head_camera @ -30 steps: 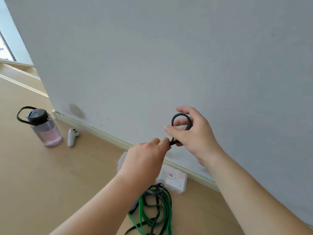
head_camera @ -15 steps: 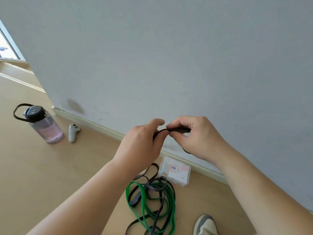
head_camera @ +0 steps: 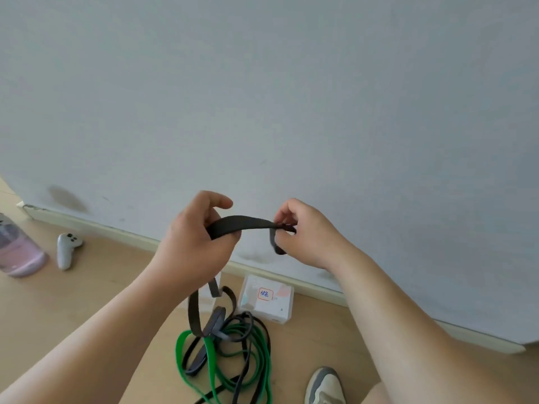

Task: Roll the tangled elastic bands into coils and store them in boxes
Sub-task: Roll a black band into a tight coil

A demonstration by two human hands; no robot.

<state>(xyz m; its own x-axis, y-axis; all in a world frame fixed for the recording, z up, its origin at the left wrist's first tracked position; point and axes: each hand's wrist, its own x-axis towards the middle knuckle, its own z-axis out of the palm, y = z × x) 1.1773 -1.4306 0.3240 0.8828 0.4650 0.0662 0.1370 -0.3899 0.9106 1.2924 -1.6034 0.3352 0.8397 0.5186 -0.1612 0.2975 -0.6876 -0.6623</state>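
Note:
A flat black elastic band (head_camera: pixel 242 224) is stretched between both hands in front of the wall. My left hand (head_camera: pixel 194 244) grips one stretch of it, and the rest hangs down from that hand toward the floor. My right hand (head_camera: pixel 306 234) pinches the other end, where a small loop of band curls under the fingers. On the floor below lies a tangled pile of green and black bands (head_camera: pixel 230 357). A small clear box with a labelled lid (head_camera: pixel 267 298) stands against the baseboard just behind the pile.
A pink water bottle (head_camera: pixel 17 252) and a white handheld controller (head_camera: pixel 67 249) lie on the wooden floor at the left. A grey and white shoe (head_camera: pixel 325 386) shows at the bottom edge. The grey wall (head_camera: pixel 291 97) fills the view ahead.
The hands have drawn apart, pulling a straight stretch of black band between them; earlier it formed a small coil at the right fingers. The view has tilted down, showing more floor.

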